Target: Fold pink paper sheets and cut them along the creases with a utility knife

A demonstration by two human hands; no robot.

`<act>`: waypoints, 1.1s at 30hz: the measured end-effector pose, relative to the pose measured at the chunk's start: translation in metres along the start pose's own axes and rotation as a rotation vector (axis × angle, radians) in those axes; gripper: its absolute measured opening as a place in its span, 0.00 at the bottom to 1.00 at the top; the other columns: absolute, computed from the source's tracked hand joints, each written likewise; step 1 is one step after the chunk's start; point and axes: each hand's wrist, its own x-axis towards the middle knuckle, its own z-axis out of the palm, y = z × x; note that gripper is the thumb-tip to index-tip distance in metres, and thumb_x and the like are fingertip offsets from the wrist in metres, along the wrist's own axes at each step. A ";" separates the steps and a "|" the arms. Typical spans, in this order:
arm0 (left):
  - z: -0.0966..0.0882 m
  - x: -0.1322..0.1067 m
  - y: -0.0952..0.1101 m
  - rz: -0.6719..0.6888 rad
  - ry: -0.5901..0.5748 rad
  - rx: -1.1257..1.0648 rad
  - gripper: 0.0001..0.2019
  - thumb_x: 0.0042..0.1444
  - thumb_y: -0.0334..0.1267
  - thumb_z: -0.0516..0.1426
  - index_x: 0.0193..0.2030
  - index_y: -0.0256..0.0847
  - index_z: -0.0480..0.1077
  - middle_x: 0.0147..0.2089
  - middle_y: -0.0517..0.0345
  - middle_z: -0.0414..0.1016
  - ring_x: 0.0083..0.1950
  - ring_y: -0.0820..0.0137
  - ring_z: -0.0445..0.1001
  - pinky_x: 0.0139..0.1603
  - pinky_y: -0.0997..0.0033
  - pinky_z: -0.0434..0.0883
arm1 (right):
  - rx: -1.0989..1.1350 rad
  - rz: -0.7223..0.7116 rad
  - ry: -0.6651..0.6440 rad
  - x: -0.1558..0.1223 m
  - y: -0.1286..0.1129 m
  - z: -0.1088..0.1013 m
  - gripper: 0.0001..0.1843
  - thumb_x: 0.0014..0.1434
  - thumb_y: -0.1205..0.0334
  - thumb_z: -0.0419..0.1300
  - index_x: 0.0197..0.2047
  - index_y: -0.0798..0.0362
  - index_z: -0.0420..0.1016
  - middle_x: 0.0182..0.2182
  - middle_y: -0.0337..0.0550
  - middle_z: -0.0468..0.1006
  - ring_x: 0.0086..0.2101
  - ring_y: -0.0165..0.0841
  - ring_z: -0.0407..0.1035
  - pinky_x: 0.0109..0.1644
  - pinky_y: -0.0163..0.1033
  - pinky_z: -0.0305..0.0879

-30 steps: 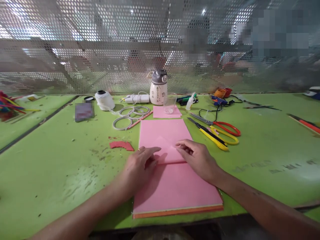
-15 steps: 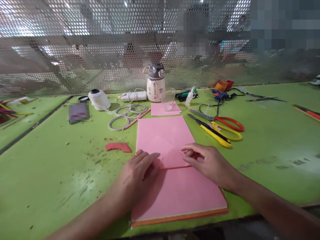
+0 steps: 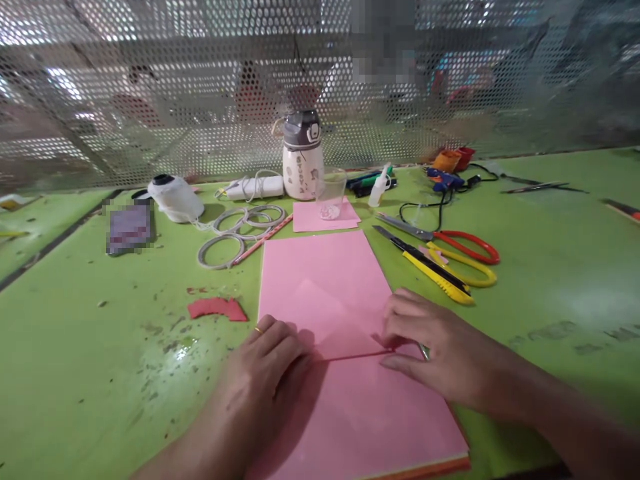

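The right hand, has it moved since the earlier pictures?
Yes. Judged against the yellow utility knife lying on the table, the right hand has moved nearer to the person's body.

Clock centred on pink paper stack (image 3: 380, 420), 12 pointing away from wearer. Left hand (image 3: 267, 367) at 9, palm down on the paper, fingers curled. Right hand (image 3: 435, 350) at 3, thumb and fingertips at near edge of upper pink sheet (image 3: 325, 267); grip unclear. Yellow cutter (image 3: 433, 268), scissors (image 3: 433, 236) at 2. Clear cup (image 3: 330, 200) at 12, drinking bottle (image 3: 303, 167) just behind. Red scrap (image 3: 217, 307) between 9 and 10.
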 end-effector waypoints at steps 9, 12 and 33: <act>-0.003 -0.003 0.003 0.035 -0.020 0.005 0.07 0.65 0.27 0.55 0.37 0.40 0.72 0.36 0.54 0.72 0.37 0.68 0.68 0.38 0.67 0.67 | -0.063 -0.070 -0.050 0.003 0.000 -0.005 0.08 0.65 0.69 0.59 0.33 0.51 0.72 0.35 0.44 0.73 0.40 0.37 0.67 0.42 0.41 0.62; -0.003 -0.005 0.001 0.019 -0.021 0.008 0.08 0.66 0.28 0.55 0.37 0.40 0.73 0.37 0.54 0.73 0.38 0.67 0.69 0.38 0.66 0.68 | -0.081 -0.077 -0.072 0.003 -0.001 -0.008 0.07 0.64 0.70 0.58 0.35 0.51 0.73 0.37 0.45 0.73 0.41 0.37 0.67 0.43 0.41 0.63; -0.001 -0.009 -0.004 0.023 -0.023 0.039 0.07 0.67 0.27 0.52 0.38 0.38 0.68 0.40 0.53 0.71 0.41 0.68 0.68 0.41 0.67 0.68 | -0.134 -0.255 0.093 0.009 0.007 -0.006 0.12 0.65 0.77 0.52 0.34 0.53 0.70 0.35 0.44 0.71 0.38 0.35 0.66 0.41 0.40 0.61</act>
